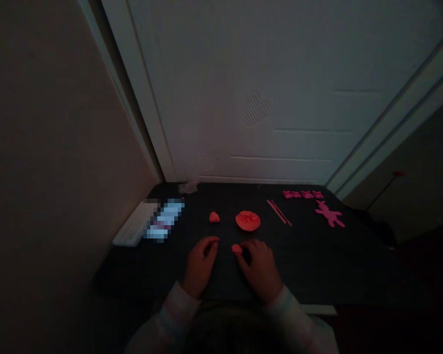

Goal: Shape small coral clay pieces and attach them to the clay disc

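Observation:
In the head view, my right hand [260, 265] pinches a small orange-red piece of modelling clay [237, 249] between thumb and fingers, low over the dark table. My left hand [200, 265] is curled beside it, thumb and forefinger tips together. Whether anything sits in that left pinch is too dark to tell. Just beyond my hands lies a round orange-red clay disc [248, 227] with small raised lumps on its upper part. A loose orange-red clay lump [214, 217] rests to the left of the disc, apart from both hands.
Two thin pink sticks [278, 212] lie right of the disc. Farther right are a pink bunny-shaped figure [330, 214] and a row of pink pieces [302, 194]. A blurred bright rectangle [165, 220], a white box [136, 226] and crumpled clear plastic [188, 188] sit left. A white panel [221, 88] rises behind.

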Demonstrator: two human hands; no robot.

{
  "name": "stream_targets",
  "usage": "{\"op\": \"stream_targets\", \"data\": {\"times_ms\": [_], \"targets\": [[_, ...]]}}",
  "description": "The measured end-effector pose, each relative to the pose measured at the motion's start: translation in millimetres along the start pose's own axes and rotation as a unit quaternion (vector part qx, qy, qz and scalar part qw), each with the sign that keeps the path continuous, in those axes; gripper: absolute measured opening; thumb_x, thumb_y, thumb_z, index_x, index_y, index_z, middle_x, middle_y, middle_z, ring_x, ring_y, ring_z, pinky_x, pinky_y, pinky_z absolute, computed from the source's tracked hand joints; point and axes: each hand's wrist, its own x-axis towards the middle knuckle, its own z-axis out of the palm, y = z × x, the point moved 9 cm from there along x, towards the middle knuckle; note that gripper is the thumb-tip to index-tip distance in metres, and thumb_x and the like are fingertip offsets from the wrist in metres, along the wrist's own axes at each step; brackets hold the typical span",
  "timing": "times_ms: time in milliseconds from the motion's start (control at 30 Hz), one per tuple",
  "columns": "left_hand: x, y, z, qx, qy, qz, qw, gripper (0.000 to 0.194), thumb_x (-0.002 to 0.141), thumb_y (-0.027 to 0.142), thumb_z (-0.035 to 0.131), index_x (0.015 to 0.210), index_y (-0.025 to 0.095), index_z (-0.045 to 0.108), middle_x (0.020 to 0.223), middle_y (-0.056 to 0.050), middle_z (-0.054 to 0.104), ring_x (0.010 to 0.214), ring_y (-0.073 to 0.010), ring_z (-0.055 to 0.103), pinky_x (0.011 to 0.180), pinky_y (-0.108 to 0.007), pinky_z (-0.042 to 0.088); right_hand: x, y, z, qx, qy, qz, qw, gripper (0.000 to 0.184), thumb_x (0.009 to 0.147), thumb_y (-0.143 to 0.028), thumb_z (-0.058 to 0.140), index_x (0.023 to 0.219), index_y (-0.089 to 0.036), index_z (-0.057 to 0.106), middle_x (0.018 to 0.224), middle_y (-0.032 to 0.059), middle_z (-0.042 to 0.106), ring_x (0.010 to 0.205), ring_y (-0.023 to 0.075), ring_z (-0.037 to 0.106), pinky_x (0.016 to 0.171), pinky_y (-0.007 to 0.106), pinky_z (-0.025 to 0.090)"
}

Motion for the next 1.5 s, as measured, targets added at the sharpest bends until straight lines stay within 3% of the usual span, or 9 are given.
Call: {"op": "stream_targets", "data": {"times_ms": [167,300,500,667,933,1233,1400,1500], "targets": [[-8,20,17.9,0.128,-0.051,0.135,0.981,0.027,0.080,0.019,0.038,0.094,0.018,0.061,0.093,-0.006,0.061,0.092,-0.0173,0.053,0.084,-0.035,0.043,-3,5,-3,-0.008,-0.007,-0.038,0.999,0.036,0.082,-0.034,0.041,0.110,-0.014,0.050,0.098,0.0109,0.059,0.091,0.0212,0.052,0.078,0.035,0.039],[-15,26,25.3,0.215,-0.041,0.200,0.955,0.033,0.078,0.014,0.039,0.106,0.021,0.056,0.111,-0.007,0.056,0.109,-0.0216,0.043,0.091,-0.043,0.038,-12,-7,0,-0.090,-0.067,-0.141,0.984,0.041,0.081,-0.039,0.040,0.121,-0.028,0.042,0.120,0.0094,0.050,0.106,0.0238,0.045,0.085,0.040,0.035],[-13,20,19.0,0.230,0.004,0.179,0.957,0.033,0.080,0.017,0.038,0.109,0.017,0.054,0.118,-0.009,0.051,0.117,-0.0226,0.036,0.095,-0.045,0.035,-17,-9,6,-0.153,-0.110,-0.180,0.965,0.044,0.081,-0.046,0.036,0.123,-0.034,0.039,0.135,0.0093,0.033,0.120,0.0279,0.031,0.093,0.047,0.025],[-12,19,18.7,0.220,0.006,0.170,0.961,0.031,0.080,0.021,0.040,0.106,0.017,0.056,0.115,-0.009,0.054,0.115,-0.0228,0.039,0.095,-0.044,0.037,-16,-9,8,-0.156,-0.115,-0.171,0.966,0.041,0.082,-0.045,0.035,0.121,-0.033,0.042,0.136,0.0090,0.032,0.122,0.0270,0.030,0.094,0.047,0.024],[-12,18,15.8,0.212,0.024,0.181,0.960,0.030,0.079,0.021,0.042,0.105,0.018,0.057,0.112,-0.008,0.056,0.112,-0.0219,0.043,0.093,-0.045,0.039,-17,-12,6,-0.171,-0.100,-0.180,0.963,0.053,0.081,-0.046,0.037,0.130,-0.029,0.028,0.136,0.0113,0.031,0.122,0.0262,0.031,0.095,0.046,0.025],[-15,21,25.7,0.207,-0.028,0.200,0.957,0.032,0.079,0.016,0.038,0.105,0.021,0.057,0.110,-0.006,0.058,0.110,-0.0202,0.044,0.093,-0.042,0.039,-20,-15,11,-0.121,-0.145,-0.195,0.963,0.050,0.082,-0.045,0.034,0.128,-0.025,0.032,0.128,0.0026,0.044,0.118,0.0225,0.035,0.099,0.046,0.020],[-17,23,28.6,0.244,-0.034,0.213,0.945,0.033,0.080,0.015,0.037,0.107,0.022,0.056,0.112,-0.006,0.056,0.112,-0.0209,0.042,0.093,-0.041,0.038,-18,-12,8,-0.140,-0.116,-0.185,0.966,0.051,0.083,-0.041,0.034,0.129,-0.020,0.030,0.136,0.0081,0.032,0.123,0.0229,0.029,0.098,0.044,0.023],[-20,27,31.1,0.281,-0.028,0.222,0.933,0.032,0.080,0.018,0.039,0.107,0.022,0.055,0.115,-0.007,0.054,0.114,-0.0237,0.039,0.093,-0.044,0.036,-17,-10,9,-0.157,-0.107,-0.177,0.966,0.049,0.083,-0.044,0.033,0.127,-0.024,0.035,0.137,0.0106,0.029,0.124,0.0252,0.027,0.097,0.047,0.022]]}}
